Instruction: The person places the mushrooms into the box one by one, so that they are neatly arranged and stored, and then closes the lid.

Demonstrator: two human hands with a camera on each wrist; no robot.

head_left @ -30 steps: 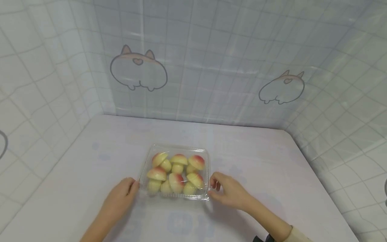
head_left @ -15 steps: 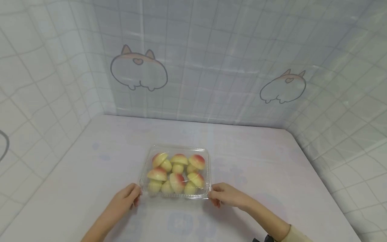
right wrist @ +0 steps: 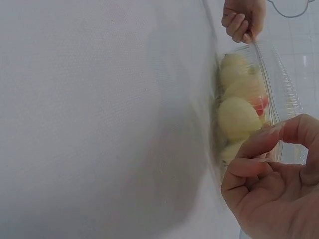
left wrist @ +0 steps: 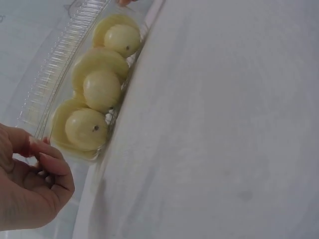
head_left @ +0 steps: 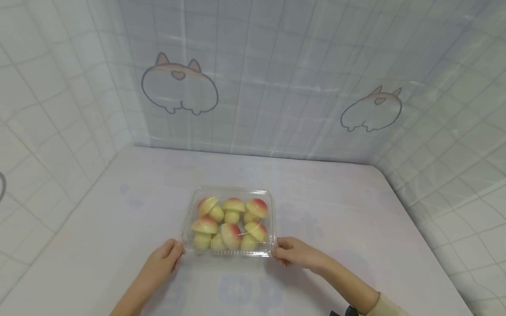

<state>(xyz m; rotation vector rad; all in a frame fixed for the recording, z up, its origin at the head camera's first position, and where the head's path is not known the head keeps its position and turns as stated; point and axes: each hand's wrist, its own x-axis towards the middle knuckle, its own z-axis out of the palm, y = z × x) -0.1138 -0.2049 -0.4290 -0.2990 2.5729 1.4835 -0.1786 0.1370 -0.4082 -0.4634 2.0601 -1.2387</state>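
Note:
A clear plastic clamshell box point(head_left: 253, 253) sits in the middle of the table. Inside are several mushroom-shaped pieces point(head_left: 233, 205), with yellow stems and yellow caps blushed red. My left hand point(head_left: 160, 259) pinches the rim at the near left corner between thumb and finger. At the near right corner, my right hand point(head_left: 298, 254) pinches the rim the same way. From the left wrist, rounded pale yellow ends point(left wrist: 86, 129) show through the box's side near my left hand point(left wrist: 35, 184). My right hand point(right wrist: 279, 184) covers part of the box in the right wrist view.
The box rests on a pale, faintly patterned table covering point(head_left: 233, 289). White grid-patterned sheeting point(head_left: 276, 79) rises behind and at both sides, with corgi drawings point(head_left: 179, 87) on the back. A small black object point(head_left: 351, 311) pokes in at the bottom edge near the right sleeve.
Both hands have come in to the box's near corners, and their fingers have gone from loosely touching to pinching the rim. The box has hardly moved; the head view has tilted slightly.

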